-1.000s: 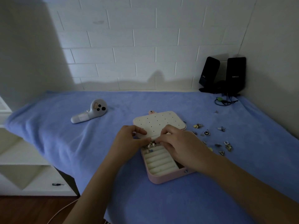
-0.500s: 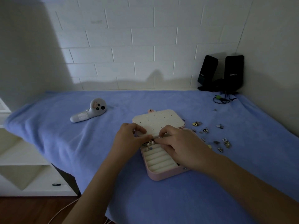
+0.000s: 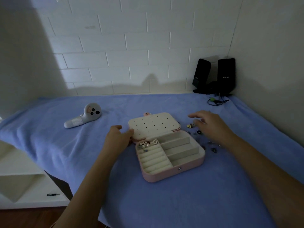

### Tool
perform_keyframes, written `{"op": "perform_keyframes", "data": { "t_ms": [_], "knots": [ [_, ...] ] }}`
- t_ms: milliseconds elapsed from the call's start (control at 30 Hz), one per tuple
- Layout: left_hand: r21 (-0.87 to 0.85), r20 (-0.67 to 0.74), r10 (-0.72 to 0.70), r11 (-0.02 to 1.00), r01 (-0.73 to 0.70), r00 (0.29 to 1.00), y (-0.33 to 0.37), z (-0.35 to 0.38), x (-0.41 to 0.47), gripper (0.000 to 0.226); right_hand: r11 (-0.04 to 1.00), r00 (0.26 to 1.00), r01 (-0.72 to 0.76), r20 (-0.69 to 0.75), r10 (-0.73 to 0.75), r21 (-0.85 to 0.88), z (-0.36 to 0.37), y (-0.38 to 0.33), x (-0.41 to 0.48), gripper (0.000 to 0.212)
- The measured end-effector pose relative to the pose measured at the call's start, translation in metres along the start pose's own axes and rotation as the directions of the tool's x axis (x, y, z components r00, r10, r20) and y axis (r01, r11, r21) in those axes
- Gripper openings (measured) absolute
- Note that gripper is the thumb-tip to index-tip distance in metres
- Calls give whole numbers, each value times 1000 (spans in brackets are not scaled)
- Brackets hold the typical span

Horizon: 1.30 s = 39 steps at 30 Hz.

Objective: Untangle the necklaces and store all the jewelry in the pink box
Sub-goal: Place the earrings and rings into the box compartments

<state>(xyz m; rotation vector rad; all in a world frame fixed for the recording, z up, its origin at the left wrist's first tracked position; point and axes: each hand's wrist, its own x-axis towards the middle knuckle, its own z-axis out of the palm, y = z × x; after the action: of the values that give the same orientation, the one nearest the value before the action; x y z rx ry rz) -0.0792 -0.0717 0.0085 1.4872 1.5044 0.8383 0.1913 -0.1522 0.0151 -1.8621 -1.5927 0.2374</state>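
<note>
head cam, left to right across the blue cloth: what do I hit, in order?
white controller → left hand → pink box → right hand. The loose jewelry and speakers share the right hand's span, so they are left out.
</note>
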Motion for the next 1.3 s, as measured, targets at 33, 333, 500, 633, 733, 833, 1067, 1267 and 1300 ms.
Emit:
{"op": "perform_keyframes", "data": {
  "t_ms": [33, 333, 500, 633, 733, 833, 1067, 1267, 1300],
  "knots": [
    [18, 29, 3, 1000, -3, 1000, 2, -1, 1, 46, 1000, 999, -18, 40, 18, 1, 5, 5, 1, 32],
    [-304, 306, -87, 935, 184, 948, 12, -5, -14, 30, 999, 981, -42, 191, 43, -9, 16, 10, 6, 42],
    [-287, 240, -111, 941, 179, 965, 2, -16, -9, 33, 999, 956, 23, 294, -8, -46, 21, -1, 5, 49],
    [-317, 202, -110, 933, 171, 973, 0, -13, -11, 36, 996, 933, 56, 359, -29, -65, 25, -9, 7, 48],
    [-365, 165, -83, 921, 140, 983, 1, -6, -17, 36, 983, 932, 114, 357, -56, -143, 25, -8, 9, 40],
    [-367, 95, -53, 927, 85, 994, 0, -3, -19, 37, 977, 964, 140, 249, -98, -159, 24, -4, 8, 32],
    [-299, 28, 37, 954, -27, 999, -11, -5, -19, 38, 951, 958, 198, 253, -136, -236, 26, -10, 8, 33],
    [-278, -11, 88, 957, -87, 996, -16, -5, -18, 40, 962, 974, 203, 143, -178, -185, 21, -9, 7, 15],
    [-274, -16, 91, 957, -92, 996, -16, -5, -18, 40, 974, 980, 180, 114, -165, -136, 21, -10, 5, 12]
  ]
}}
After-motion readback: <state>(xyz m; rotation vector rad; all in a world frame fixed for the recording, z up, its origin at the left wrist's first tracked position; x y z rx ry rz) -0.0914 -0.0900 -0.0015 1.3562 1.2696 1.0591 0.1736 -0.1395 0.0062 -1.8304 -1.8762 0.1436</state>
